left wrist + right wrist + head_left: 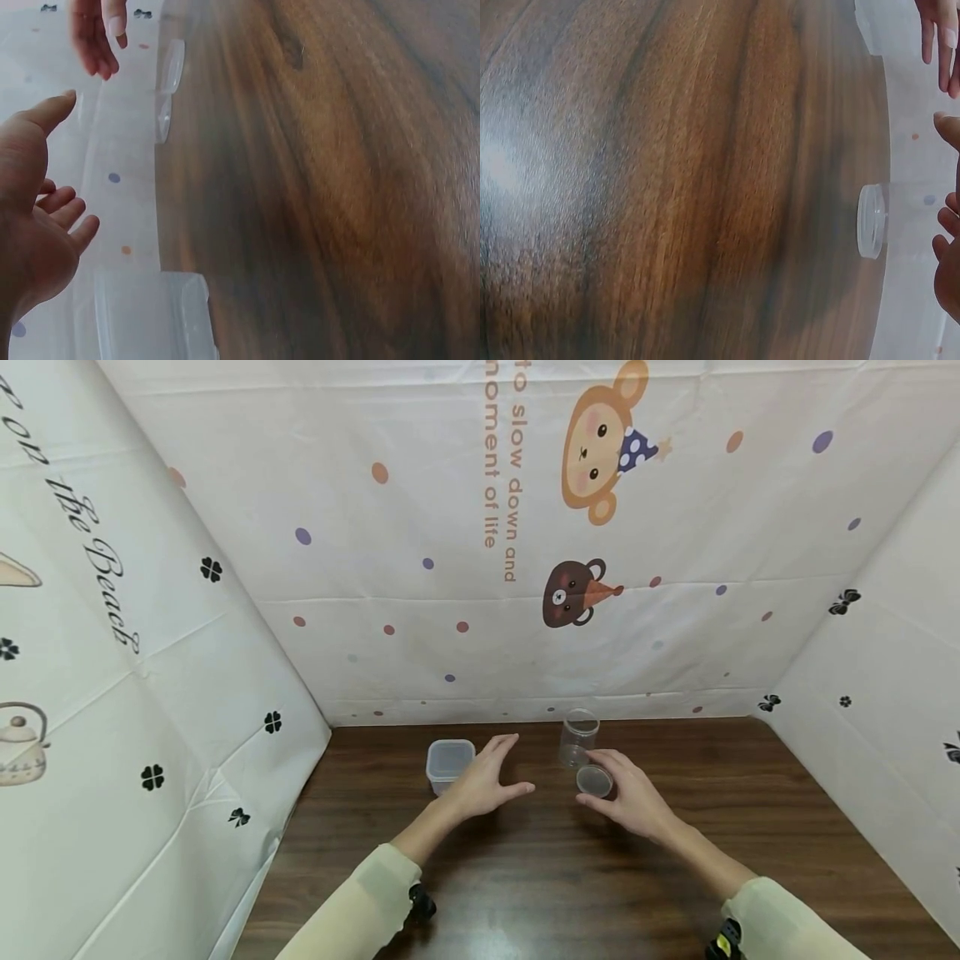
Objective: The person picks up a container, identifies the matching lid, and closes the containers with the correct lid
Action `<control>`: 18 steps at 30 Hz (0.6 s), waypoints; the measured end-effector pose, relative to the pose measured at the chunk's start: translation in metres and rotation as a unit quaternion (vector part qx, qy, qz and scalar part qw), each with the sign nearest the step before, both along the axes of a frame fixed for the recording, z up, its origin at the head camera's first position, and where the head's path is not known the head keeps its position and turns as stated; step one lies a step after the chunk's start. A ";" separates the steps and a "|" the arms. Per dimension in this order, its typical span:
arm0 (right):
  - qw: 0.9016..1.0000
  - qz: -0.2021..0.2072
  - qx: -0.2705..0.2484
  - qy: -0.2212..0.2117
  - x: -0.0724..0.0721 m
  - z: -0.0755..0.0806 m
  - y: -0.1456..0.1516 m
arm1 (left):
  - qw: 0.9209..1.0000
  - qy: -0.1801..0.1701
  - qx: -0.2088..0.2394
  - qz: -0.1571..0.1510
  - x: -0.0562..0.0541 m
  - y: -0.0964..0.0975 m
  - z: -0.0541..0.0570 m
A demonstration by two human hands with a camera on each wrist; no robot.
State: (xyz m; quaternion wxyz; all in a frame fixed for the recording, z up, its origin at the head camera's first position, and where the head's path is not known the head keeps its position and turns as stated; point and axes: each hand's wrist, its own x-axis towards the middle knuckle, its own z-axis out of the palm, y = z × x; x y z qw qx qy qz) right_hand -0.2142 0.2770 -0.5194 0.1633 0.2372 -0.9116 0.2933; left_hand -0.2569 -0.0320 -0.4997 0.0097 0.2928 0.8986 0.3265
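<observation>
Spreading loosely around the round lid (595, 782), the R hand (633, 797) is right of ctr in the head view, thumb below the lid & fingertips above it, w/ a wide gap btwn them. Nothing looks gripped: the R wrist view has the lid near the desk's edge, mid-right of frame, w/ the hand apart from it at far right. Any light fingertip contact w/ the jar (580, 743), can't tell; they overlap its base in the head view.

Jar's clear, upright, just above & slightly L of the lid, near the back edge of the desk (525, 877).

L hand (483, 785) is approx. ctr of the head frame, thumb well out from the fingers, palm side facing R, holding nothing. Plastic box (450, 760) w/ a pale top sits just L of it, partly covered by the hand in that view; in the L wrist view the box is at bottom L, below the hand.

Both sleeves (360, 893) are pale yellow-green, coming in from the lower L & lower R corners. Wall cloth (420, 510) fills the upper frame: white, dots, sideways text, monkey print (592, 452) upper R of ctr, bear print (566, 596) below it.
</observation>
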 end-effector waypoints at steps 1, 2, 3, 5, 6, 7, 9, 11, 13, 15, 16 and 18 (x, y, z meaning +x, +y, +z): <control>1.000 -0.001 0.001 0.001 -0.001 -0.001 0.001 | 1.000 0.000 0.000 0.000 0.000 0.001 -0.001; 1.000 -0.003 0.002 0.002 -0.001 -0.002 0.002 | 1.000 0.000 -0.001 0.000 0.001 0.003 -0.002; 1.000 -0.004 0.003 0.002 -0.002 -0.004 0.003 | 1.000 -0.001 -0.002 -0.001 0.001 0.005 -0.003; 1.000 -0.008 0.005 0.001 -0.003 -0.006 0.006 | 1.000 -0.005 -0.003 -0.006 0.002 0.010 -0.005; 1.000 -0.011 0.007 0.000 -0.004 -0.007 0.007 | 1.000 -0.006 -0.003 -0.010 0.002 0.012 -0.006; 1.000 -0.013 0.007 -0.003 -0.004 -0.008 0.008 | 1.000 -0.008 -0.004 -0.013 0.002 0.015 -0.007; 1.000 -0.016 0.008 -0.006 -0.006 -0.010 0.010 | 1.000 -0.009 -0.010 -0.020 0.002 0.020 -0.009; 1.000 -0.017 0.010 -0.009 -0.007 -0.011 0.012 | 1.000 -0.007 -0.015 -0.025 0.002 0.024 -0.011; 1.000 -0.017 0.011 -0.013 -0.008 -0.012 0.014 | 0.999 -0.001 -0.019 -0.028 0.002 0.028 -0.012; 1.000 -0.017 0.012 -0.017 -0.009 -0.013 0.017 | 0.999 0.002 -0.020 -0.031 0.003 0.032 -0.014; 1.000 -0.017 0.013 -0.020 -0.009 -0.014 0.018 | 0.999 0.002 -0.020 -0.032 0.003 0.034 -0.015; 0.999 -0.019 0.016 -0.023 -0.010 -0.015 0.020 | 0.999 -0.001 -0.019 -0.034 0.002 0.038 -0.017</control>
